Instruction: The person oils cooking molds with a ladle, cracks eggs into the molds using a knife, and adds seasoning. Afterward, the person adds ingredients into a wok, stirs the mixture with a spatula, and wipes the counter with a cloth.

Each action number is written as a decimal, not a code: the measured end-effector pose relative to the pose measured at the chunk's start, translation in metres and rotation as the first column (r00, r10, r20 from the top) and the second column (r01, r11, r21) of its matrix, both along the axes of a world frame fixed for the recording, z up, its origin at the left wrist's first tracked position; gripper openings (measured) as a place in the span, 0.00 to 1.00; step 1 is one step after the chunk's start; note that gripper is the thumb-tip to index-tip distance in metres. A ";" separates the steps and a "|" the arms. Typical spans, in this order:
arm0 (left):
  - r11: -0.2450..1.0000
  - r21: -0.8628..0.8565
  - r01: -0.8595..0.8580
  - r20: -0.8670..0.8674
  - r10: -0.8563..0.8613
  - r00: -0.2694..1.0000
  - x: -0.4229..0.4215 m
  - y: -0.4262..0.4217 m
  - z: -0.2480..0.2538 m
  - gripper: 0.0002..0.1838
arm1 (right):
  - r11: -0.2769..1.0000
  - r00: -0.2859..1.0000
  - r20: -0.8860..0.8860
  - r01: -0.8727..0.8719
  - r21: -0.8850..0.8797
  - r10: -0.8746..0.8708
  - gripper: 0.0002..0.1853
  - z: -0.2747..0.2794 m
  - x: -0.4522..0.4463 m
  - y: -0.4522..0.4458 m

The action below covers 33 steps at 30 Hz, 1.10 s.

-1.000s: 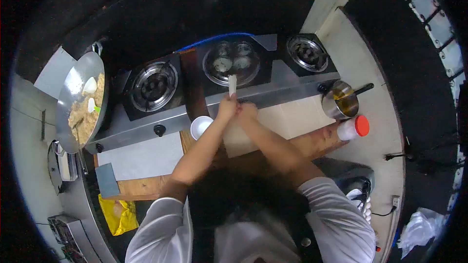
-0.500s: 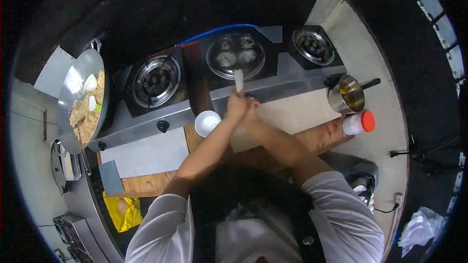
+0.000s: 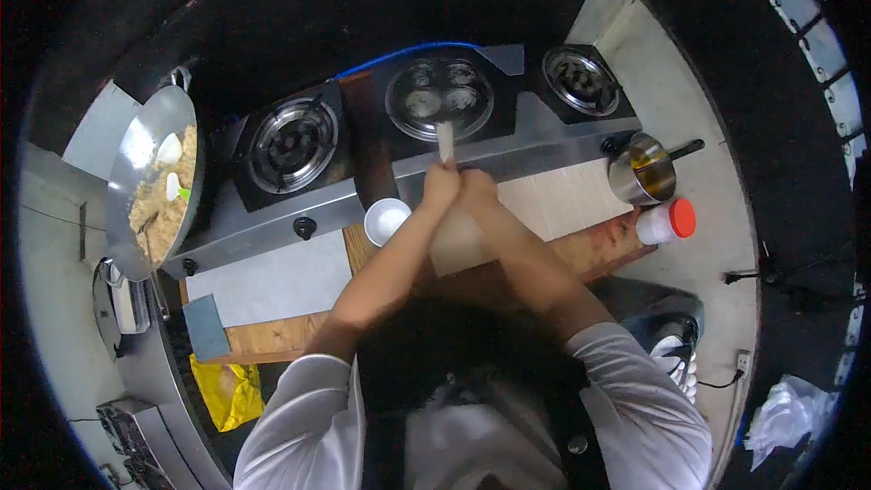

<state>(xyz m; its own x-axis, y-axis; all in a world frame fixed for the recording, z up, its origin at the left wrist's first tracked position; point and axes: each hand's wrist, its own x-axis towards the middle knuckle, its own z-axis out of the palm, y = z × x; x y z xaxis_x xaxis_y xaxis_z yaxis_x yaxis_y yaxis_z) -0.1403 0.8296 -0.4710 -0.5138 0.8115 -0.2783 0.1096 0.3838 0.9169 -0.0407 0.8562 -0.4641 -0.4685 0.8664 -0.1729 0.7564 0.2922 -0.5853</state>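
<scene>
A round dark pan (image 3: 440, 95) with several round wells, two of them pale inside, sits on the middle burner. Its light wooden handle (image 3: 445, 139) points toward me. My left hand (image 3: 442, 185) is closed around the near end of that handle. Right beside it, touching or nearly touching, my right hand (image 3: 478, 188) looks curled; whether anything is in its fingers is hidden. A small white bowl (image 3: 386, 220) stands by my left forearm.
At left, a large wok (image 3: 136, 145) holds crumbly tan food and white utensils. Bare burners (image 3: 292, 147) flank the pan. A metal pot (image 3: 642, 172) with yellowish liquid and a red-lidded jar (image 3: 667, 220) stand at right. A pale board (image 3: 562, 204) lies in front.
My right hand has shifted slightly up and right, from overlapping the left hand to beside it. My left hand stays at the handle; the pan looks unmoved.
</scene>
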 end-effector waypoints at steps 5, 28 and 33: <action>0.999 -0.001 0.043 0.083 -0.043 0.996 0.002 -0.010 0.031 0.22 | 0.865 0.926 0.378 -0.181 0.468 -0.012 0.08 -0.102 -0.022 0.018; 1.000 -0.009 -0.006 0.005 0.006 1.000 -0.011 -0.005 0.007 0.18 | 0.948 0.872 0.487 -0.111 0.300 -0.052 0.15 -0.035 -0.039 -0.013; 1.000 -0.004 0.014 0.151 -0.013 0.988 -0.006 -0.017 0.051 0.18 | 0.855 0.649 0.753 -0.324 0.404 -0.110 0.16 -0.050 -0.047 -0.020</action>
